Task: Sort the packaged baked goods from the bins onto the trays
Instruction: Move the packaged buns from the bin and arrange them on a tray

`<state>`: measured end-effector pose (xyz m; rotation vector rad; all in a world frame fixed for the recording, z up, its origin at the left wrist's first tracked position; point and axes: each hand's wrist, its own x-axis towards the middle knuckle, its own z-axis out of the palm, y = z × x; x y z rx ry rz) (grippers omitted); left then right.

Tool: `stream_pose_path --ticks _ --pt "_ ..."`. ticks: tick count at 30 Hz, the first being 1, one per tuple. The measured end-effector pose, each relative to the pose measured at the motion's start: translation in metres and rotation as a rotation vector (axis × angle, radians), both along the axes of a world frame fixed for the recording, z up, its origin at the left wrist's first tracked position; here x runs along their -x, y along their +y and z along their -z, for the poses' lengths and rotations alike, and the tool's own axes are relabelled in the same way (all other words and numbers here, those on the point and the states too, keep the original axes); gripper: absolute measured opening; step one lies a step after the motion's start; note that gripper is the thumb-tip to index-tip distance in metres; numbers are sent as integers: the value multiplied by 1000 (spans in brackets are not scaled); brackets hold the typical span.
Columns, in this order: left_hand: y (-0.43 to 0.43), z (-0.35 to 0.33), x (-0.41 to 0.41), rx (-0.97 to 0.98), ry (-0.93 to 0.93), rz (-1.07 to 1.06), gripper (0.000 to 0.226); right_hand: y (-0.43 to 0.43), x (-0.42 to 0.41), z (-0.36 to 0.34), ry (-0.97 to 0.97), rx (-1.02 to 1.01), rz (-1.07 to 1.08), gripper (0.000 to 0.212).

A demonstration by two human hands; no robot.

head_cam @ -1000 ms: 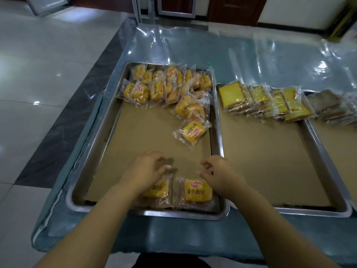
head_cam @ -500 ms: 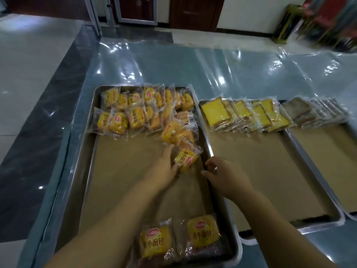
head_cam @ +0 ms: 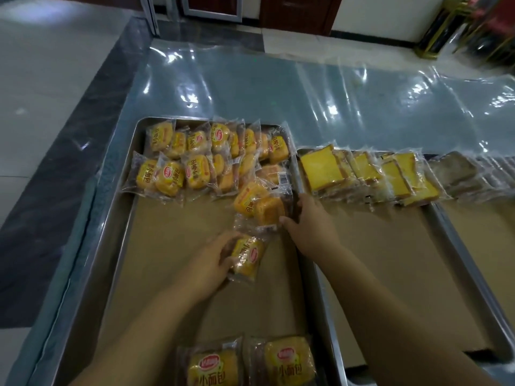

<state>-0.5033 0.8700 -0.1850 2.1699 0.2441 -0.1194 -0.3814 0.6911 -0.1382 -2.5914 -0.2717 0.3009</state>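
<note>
Clear-wrapped yellow bun [head_cam: 246, 257], red logo, in left hand [head_cam: 206, 263]

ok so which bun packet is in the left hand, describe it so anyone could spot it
Start at the leftmost steel tray, lined with brown paper. Mid-tray, between the heap of bun packets at the far end and two packets at the near edge, is one yellow bun packet. It alone is gripped by the left hand.
</note>
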Motion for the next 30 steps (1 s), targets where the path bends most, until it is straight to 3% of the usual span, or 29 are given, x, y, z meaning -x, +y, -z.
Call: stream_pose_path --ticks 4,11,14,17,19,21,23,25,30 --pt "14 -1 22 -20 26 -143 43 13 -12 10 75 -77 1 60" --pt "21 -14 61 -148 198 -391 44 13 -1 16 -19 -293 -104 19" --pt "13 -21 77 -278 224 -436 41 7 16 13 -195 -334 -205 17" --pt "5 -28 88 -441 303 -446 46 0 38 4 -525 -363 -463 13" --pt "3 -29 93 -521 370 -453 54 -6 52 4 -582 -310 -642 12" --pt "1 -27 95 -514 362 -457 51 -14 60 11 -444 -136 -795 19" --pt "0 -21 96 -529 254 -456 47 -24 65 20 -188 41 -874 31" --pt "-2 -15 96 -590 92 -407 47 -34 68 26 -13 57 -843 39" --pt "-5 -6 88 -544 -58 -173 43 -44 68 23 -88 -14 -682 44"
